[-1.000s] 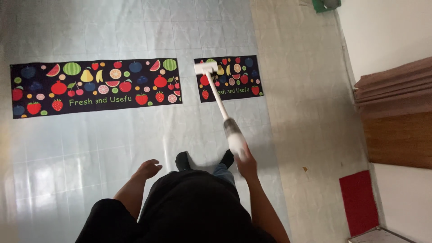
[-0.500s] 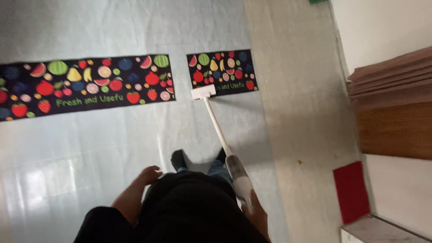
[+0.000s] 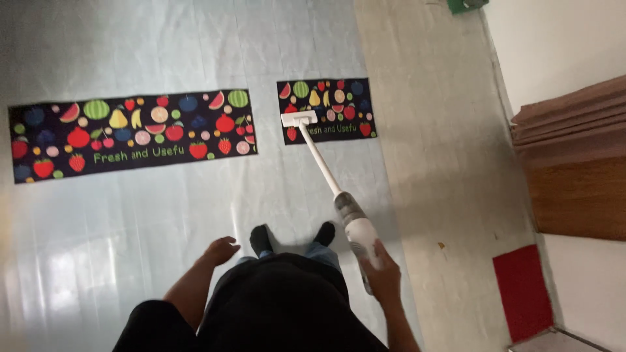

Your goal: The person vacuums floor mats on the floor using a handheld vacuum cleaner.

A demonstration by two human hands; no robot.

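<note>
Two fruit-print mats (image 3: pixel 134 133), one white stick vacuum (image 3: pixel 339 195), one red mat (image 3: pixel 521 293)

Around the small fruit mat (image 3: pixel 336 107) the shiny floor (image 3: pixel 163 195) lies open on the near side and to its left, up to the long fruit mat (image 3: pixel 130 133) just beside it. Right of the small mat runs a bare pale strip (image 3: pixel 437 130); beyond that a wooden stair (image 3: pixel 574 169) and a red mat (image 3: pixel 521 290) block the way.
</note>
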